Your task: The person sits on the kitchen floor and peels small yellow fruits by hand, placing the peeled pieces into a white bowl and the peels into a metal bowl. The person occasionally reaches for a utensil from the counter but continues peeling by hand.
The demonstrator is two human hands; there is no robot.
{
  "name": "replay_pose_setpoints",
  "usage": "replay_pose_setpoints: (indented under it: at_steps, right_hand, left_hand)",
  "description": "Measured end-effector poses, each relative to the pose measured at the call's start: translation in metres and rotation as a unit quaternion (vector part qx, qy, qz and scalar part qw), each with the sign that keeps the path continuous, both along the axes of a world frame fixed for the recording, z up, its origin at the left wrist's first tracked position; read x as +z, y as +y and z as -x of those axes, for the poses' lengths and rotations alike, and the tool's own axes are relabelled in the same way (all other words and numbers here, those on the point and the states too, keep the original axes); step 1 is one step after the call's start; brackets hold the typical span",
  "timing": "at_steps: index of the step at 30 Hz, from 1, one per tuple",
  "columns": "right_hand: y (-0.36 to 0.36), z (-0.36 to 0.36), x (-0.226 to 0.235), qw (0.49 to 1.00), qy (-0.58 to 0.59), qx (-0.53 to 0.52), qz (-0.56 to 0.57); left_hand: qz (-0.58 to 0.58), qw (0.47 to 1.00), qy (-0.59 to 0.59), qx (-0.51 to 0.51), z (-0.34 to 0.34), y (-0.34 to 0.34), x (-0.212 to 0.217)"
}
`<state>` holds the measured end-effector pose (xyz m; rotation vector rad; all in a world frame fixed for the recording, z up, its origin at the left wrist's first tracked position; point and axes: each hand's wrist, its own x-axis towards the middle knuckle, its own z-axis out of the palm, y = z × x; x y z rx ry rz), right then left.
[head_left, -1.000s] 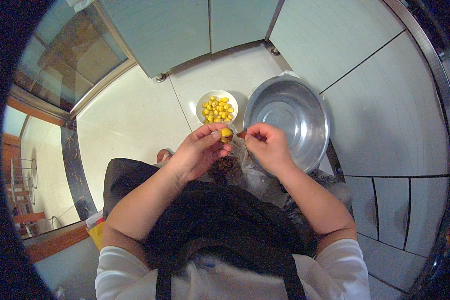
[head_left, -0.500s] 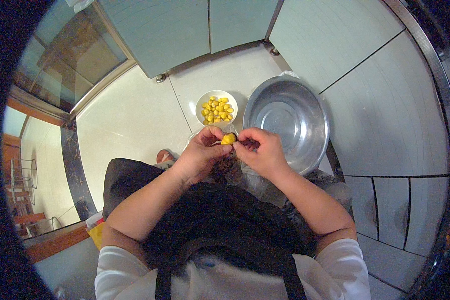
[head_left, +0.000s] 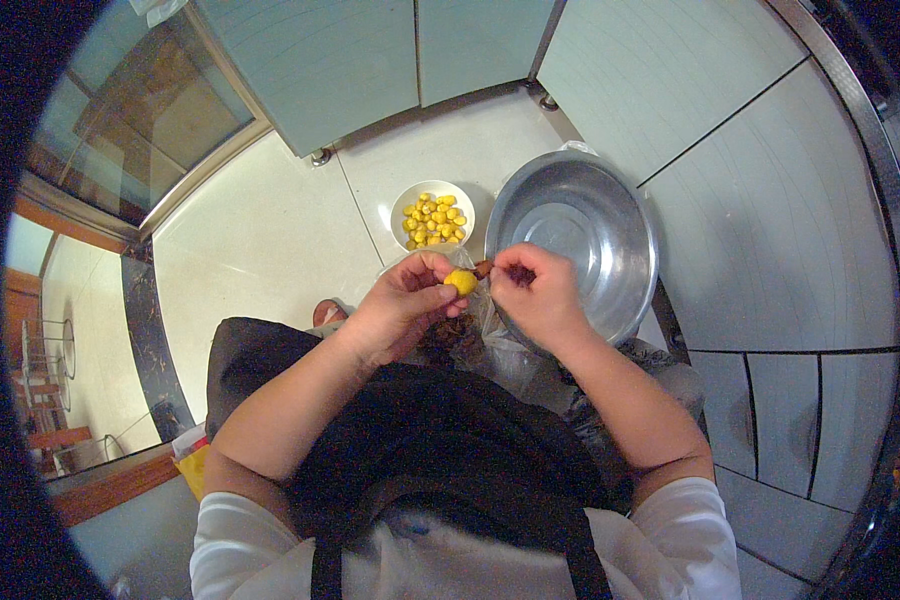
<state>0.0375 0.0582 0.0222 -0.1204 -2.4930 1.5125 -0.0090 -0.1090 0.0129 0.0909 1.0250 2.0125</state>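
My left hand (head_left: 402, 308) pinches a small round yellow kernel (head_left: 460, 281) between thumb and fingers. My right hand (head_left: 535, 293) is closed beside it, its fingertips gripping a brown bit of shell (head_left: 483, 268) that touches the kernel. Both hands are held close together above my lap, over a clear plastic bag (head_left: 490, 345) that holds dark brown pieces. Just beyond the hands a small white bowl (head_left: 405, 202) holds several peeled yellow kernels.
A large empty metal basin (head_left: 610, 225) sits on the pale tiled floor to the right of the white bowl. Grey-green cabinet doors (head_left: 370, 50) run along the top. I wear a dark apron (head_left: 410, 450). A toe (head_left: 327, 313) shows past my lap.
My hands first moved together, meeting at the yellow kernel. Since then my right hand has drawn the brown shell piece slightly off it. The bowl and basin have not moved.
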Motion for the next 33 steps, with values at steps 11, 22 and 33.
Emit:
replay_pose_setpoints:
  at_steps: [11, 22, 33]
  right_hand:
    - [0.0, -0.004, 0.012, 0.993, 0.016, 0.094, -0.063]
    - [0.001, -0.004, 0.007, 0.97, 0.093, 0.125, -0.185]
    - [0.0, -0.005, 0.008, 0.99, 0.04, 0.099, -0.092]
  left_hand:
    - [0.077, 0.993, 0.09, -0.011, 0.001, -0.002, 0.002]
    - [0.184, 0.966, 0.178, -0.038, 0.001, -0.001, 0.008]
    - [0.151, 0.976, 0.156, -0.037, 0.002, -0.002, 0.006]
